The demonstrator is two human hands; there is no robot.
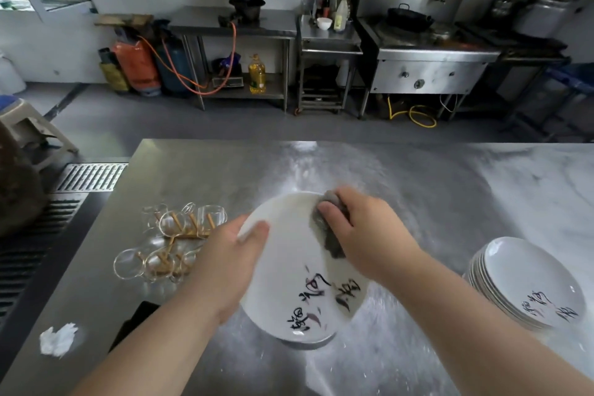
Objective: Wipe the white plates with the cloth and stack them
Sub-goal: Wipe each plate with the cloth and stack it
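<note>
Steel worktop (418,190), head view: left grip (231,264) pinches the white plate (289,267) by its nine o'clock rim, right grip (369,235) clasps the cloth (332,244) against it at one o'clock, stack (527,286) at four o'clock; wiping judged under way, stacking this plate outstanding.

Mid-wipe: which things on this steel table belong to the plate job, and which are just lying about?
In the job: white plate gripped by left hand; grey cloth in right hand; plate stack.
Lying about: glass cups on wooden rack; crumpled tissue.
</note>
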